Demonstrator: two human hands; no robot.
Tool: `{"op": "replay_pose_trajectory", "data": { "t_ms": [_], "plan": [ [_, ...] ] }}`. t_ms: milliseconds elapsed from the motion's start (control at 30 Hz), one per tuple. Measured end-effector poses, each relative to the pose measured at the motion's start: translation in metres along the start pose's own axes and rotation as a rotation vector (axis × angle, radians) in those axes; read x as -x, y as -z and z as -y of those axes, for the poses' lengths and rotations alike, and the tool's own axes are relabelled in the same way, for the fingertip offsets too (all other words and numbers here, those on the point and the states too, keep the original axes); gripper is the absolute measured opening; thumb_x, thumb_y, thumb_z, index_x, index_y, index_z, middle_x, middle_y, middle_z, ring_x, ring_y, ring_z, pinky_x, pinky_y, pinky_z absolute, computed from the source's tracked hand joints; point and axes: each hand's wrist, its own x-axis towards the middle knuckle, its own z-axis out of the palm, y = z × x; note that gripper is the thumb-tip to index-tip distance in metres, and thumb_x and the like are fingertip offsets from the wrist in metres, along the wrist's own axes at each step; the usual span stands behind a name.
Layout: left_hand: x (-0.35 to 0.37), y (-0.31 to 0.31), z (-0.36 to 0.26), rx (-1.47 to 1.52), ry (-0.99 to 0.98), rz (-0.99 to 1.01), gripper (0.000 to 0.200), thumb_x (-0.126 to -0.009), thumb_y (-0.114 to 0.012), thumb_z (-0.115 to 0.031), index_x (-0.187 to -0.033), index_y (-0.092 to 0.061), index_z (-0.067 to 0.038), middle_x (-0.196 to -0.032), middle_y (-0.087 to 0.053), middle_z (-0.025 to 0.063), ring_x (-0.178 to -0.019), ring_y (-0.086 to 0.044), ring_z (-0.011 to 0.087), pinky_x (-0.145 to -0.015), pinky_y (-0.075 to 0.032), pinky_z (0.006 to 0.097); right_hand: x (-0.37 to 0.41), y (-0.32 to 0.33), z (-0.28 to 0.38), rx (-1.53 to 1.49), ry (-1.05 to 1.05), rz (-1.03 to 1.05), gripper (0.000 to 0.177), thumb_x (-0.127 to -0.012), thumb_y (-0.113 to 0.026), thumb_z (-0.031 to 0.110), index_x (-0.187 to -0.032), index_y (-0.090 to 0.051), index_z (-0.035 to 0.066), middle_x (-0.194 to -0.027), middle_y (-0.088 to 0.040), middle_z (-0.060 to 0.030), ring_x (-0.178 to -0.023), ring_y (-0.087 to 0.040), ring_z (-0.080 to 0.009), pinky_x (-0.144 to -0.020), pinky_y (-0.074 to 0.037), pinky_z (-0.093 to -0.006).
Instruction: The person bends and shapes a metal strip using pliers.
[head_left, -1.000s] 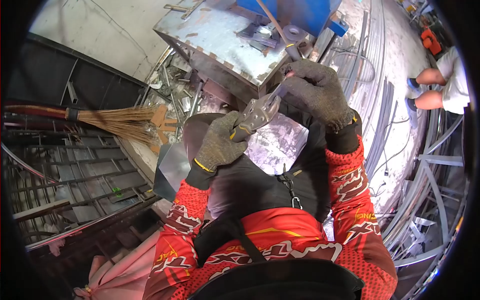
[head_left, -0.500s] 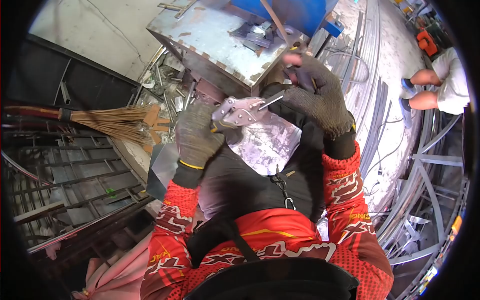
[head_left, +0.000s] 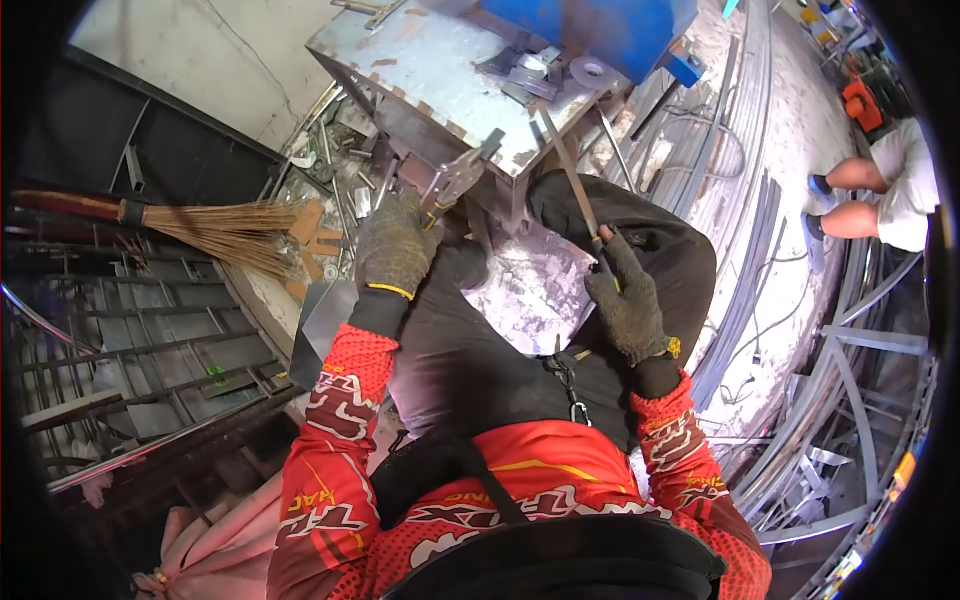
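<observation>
My left hand (head_left: 397, 240), in a grey knitted glove, is closed around the handles of metal locking pliers (head_left: 460, 178). The jaws of the pliers point up and right, close to the front edge of the metal worktable (head_left: 420, 98). In the same kind of glove, my right hand (head_left: 630, 300) grips the lower end of a long flat metal file or bar (head_left: 568, 170) over my right thigh. Its far end reaches up to the table's right corner.
Metal scraps (head_left: 525, 72) and a round disc (head_left: 593, 72) lie on the table. A straw broom (head_left: 220, 235) and metal offcuts are at left. Long metal bars (head_left: 745, 290) lie at right, where another person's legs (head_left: 852, 215) show. A blue object (head_left: 570, 30) stands behind.
My left hand has turned the pliers upward toward the table. My right hand has moved down, away from them, and now holds the long bar that leaned against the table.
</observation>
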Motion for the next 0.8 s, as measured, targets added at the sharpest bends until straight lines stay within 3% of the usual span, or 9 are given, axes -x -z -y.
{"op": "replay_pose_trajectory", "data": {
  "t_ms": [267, 333, 433, 467, 533, 600, 667, 700, 800],
  "plan": [
    [0.007, 0.008, -0.003, -0.051, -0.034, 0.012, 0.056, -0.076, -0.084, -0.04, -0.118, -0.068, -0.007, -0.105, -0.067, 0.0219, -0.102, -0.068, 0.0428, -0.086, -0.055, 0.0532, 0.005, -0.012, 0.001, 0.034, 0.004, 0.002, 0.063, -0.095, -0.066, 0.011, -0.154, -0.046, -0.001, -0.142, -0.063, -0.0261, -0.135, -0.061, -0.0334, -0.11, -0.046, -0.0373],
    [0.004, 0.021, -0.004, 0.114, 0.034, 0.254, 0.05, -0.076, -0.082, -0.036, -0.114, -0.069, -0.006, -0.102, -0.067, 0.0223, -0.102, -0.067, 0.0435, -0.085, -0.054, 0.0537, 0.007, -0.015, 0.0, 0.006, -0.032, 0.011, 0.063, -0.096, -0.066, 0.012, -0.154, -0.046, 0.0, -0.144, -0.062, -0.0257, -0.136, -0.06, -0.0342, -0.11, -0.046, -0.0372],
    [0.005, 0.015, -0.013, 0.226, 0.094, 0.434, 0.045, -0.077, -0.08, -0.033, -0.11, -0.069, -0.004, -0.104, -0.068, 0.0234, -0.101, -0.067, 0.0448, -0.085, -0.054, 0.0538, 0.01, -0.019, -0.007, 0.042, -0.003, 0.04, 0.063, -0.097, -0.067, 0.013, -0.154, -0.046, 0.0, -0.146, -0.06, -0.0257, -0.136, -0.06, -0.0345, -0.109, -0.047, -0.0371],
    [0.009, 0.009, -0.018, 0.227, 0.091, 0.435, 0.045, -0.077, -0.08, -0.033, -0.11, -0.069, -0.004, -0.104, -0.068, 0.0234, -0.101, -0.067, 0.0448, -0.085, -0.054, 0.0538, 0.011, -0.02, -0.007, 0.044, -0.004, 0.037, 0.063, -0.097, -0.067, 0.013, -0.154, -0.046, 0.0, -0.146, -0.06, -0.0257, -0.136, -0.06, -0.0345, -0.109, -0.047, -0.0371],
    [0.024, -0.014, -0.025, 0.384, 0.14, 0.216, 0.036, -0.081, -0.074, -0.034, -0.1, -0.065, -0.004, -0.104, -0.067, 0.0301, -0.102, -0.067, 0.0476, -0.087, -0.054, 0.0559, 0.014, -0.022, -0.002, 0.087, 0.037, 0.051, 0.062, -0.097, -0.066, 0.012, -0.154, -0.047, 0.001, -0.148, -0.058, -0.0259, -0.136, -0.06, -0.0361, -0.109, -0.047, -0.0374],
    [0.03, -0.037, -0.031, 0.271, 0.083, 0.156, 0.039, -0.082, -0.071, -0.031, -0.106, -0.06, -0.003, -0.106, -0.067, 0.032, -0.099, -0.066, 0.0509, -0.085, -0.053, 0.0578, 0.016, -0.027, 0.002, 0.091, 0.077, 0.032, 0.061, -0.097, -0.067, 0.012, -0.154, -0.048, 0.002, -0.146, -0.059, -0.0258, -0.134, -0.061, -0.0375, -0.108, -0.049, -0.0386],
    [0.032, -0.042, -0.042, 0.552, 0.31, 0.341, 0.046, -0.082, -0.07, -0.028, -0.118, -0.053, -0.005, -0.107, -0.067, 0.032, -0.103, -0.064, 0.0539, -0.088, -0.052, 0.058, 0.02, -0.031, 0.001, 0.099, 0.119, 0.017, 0.06, -0.096, -0.067, 0.011, -0.153, -0.049, 0.003, -0.144, -0.061, -0.0258, -0.132, -0.062, -0.0389, -0.107, -0.05, -0.0398],
    [0.031, -0.049, -0.041, 0.505, 0.334, 0.428, 0.055, -0.082, -0.07, -0.025, -0.129, -0.047, -0.007, -0.111, -0.067, 0.0308, -0.108, -0.063, 0.0531, -0.092, -0.052, 0.0557, 0.021, -0.034, -0.001, 0.116, 0.129, 0.026, 0.06, -0.096, -0.067, 0.01, -0.153, -0.05, 0.003, -0.141, -0.062, -0.0259, -0.129, -0.062, -0.0405, -0.105, -0.051, -0.041],
    [0.035, -0.06, -0.036, 0.687, 0.267, 0.401, 0.058, -0.082, -0.07, -0.024, -0.134, -0.048, -0.008, -0.116, -0.067, 0.0287, -0.112, -0.064, 0.0495, -0.095, -0.052, 0.0522, 0.028, -0.037, 0.002, 0.259, 0.208, 0.023, 0.062, -0.094, -0.07, 0.009, -0.153, -0.05, 0.007, -0.13, -0.067, -0.0251, -0.118, -0.067, -0.0431, -0.095, -0.056, -0.0445]
  ]
}}
